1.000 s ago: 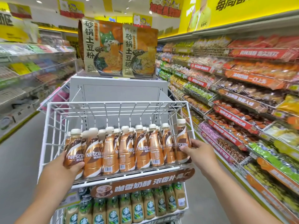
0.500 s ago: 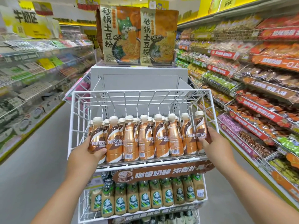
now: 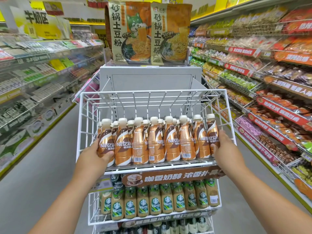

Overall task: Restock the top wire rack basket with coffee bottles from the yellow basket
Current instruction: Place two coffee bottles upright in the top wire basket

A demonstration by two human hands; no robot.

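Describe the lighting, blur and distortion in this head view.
Head view: bright, even store lighting; bottles and both hands sharp, left, right; side shelves smeared and bowed by the wide lens; faint sheen on the bottles.

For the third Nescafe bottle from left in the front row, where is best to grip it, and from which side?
Probably by the neck under its white cap, from above. The third bottle stands upright with neighbours tight against both sides, so only the top is free; the wire basket is open overhead.
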